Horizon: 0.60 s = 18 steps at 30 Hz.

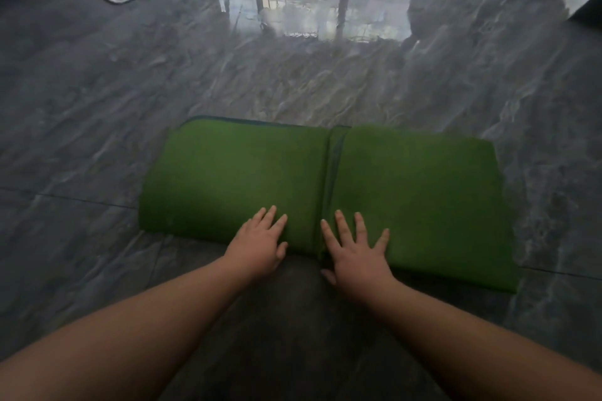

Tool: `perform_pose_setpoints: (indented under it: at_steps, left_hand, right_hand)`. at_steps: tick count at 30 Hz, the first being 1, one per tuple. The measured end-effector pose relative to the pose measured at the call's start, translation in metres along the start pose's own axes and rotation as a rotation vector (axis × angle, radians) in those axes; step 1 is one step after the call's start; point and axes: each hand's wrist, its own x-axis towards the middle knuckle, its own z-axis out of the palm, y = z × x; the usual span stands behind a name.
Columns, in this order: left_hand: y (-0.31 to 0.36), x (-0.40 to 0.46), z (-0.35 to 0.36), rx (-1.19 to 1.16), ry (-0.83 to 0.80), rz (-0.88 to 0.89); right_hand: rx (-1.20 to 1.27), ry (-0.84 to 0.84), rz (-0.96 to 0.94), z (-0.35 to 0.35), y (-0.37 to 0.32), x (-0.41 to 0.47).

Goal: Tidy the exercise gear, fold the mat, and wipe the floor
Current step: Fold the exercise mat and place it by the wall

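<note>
Hands flat on folded green mat [407, 185]: left hand [260, 242], right hand [356, 254].

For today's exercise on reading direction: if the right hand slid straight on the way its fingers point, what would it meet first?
Only more of the green mat, on which the right hand lies flat; past its far edge, bare floor, probably.

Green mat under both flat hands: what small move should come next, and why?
Probably bring one half over the other at the middle seam. The green mat already lies folded short on the grey floor, and the left hand and right hand press flat on either side of that seam at its near edge, so another fold looks ready.
</note>
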Motion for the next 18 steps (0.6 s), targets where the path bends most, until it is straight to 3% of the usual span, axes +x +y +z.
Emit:
perform_pose_setpoints:
  at_steps: [14, 18]
  left_hand:
    - [-0.006, -0.014, -0.006, -0.080, -0.091, 0.079]
    - [-0.001, -0.018, -0.010, -0.028, -0.023, 0.071]
  right_hand:
    - [-0.145, -0.020, 0.043, -0.018, -0.008, 0.021]
    - [-0.109, 0.003, 0.023, -0.026, 0.002, 0.017]
